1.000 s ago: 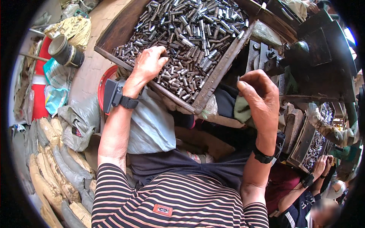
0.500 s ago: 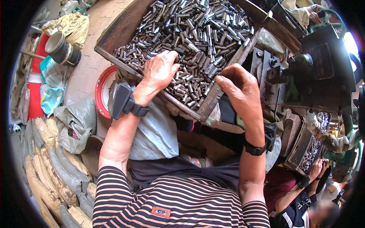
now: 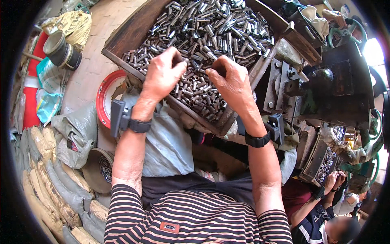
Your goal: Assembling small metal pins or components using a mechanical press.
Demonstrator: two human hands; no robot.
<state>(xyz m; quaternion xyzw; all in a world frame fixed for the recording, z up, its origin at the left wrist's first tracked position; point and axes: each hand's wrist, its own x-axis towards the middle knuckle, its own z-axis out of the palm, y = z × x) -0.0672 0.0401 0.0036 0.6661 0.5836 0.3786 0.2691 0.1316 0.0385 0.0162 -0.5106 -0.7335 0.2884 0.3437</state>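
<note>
Both hands are over a wooden tray (image 3: 126, 65) heaped with metal pieces. Long shiny metal tubes (image 3: 227, 30) pile up at its far side, and short dull metal tubes (image 3: 199, 91) lie thick in the near corner. My left hand (image 3: 159, 76) hovers above the near left part of the heap, thumb and fingertips pinched together. Across from it, my right hand (image 3: 235, 81) is also closed in a pinch, its fingertips pointing left. A small gap separates the two hands. Whatever either pinch holds is too small or hidden to make out.
Right of the tray stands a dark metal machine (image 3: 331, 87). To the left are a red-rimmed basin (image 3: 101, 103), a bucket with metal pieces (image 3: 95, 173) and stacked filled sacks (image 3: 53, 195). A co-worker's hands (image 3: 335, 181) are at another tray, lower right.
My right hand has moved left from the tray's right edge to over the heap, close to my left hand. My left hand has shifted slightly left and up. The view has shifted a little.
</note>
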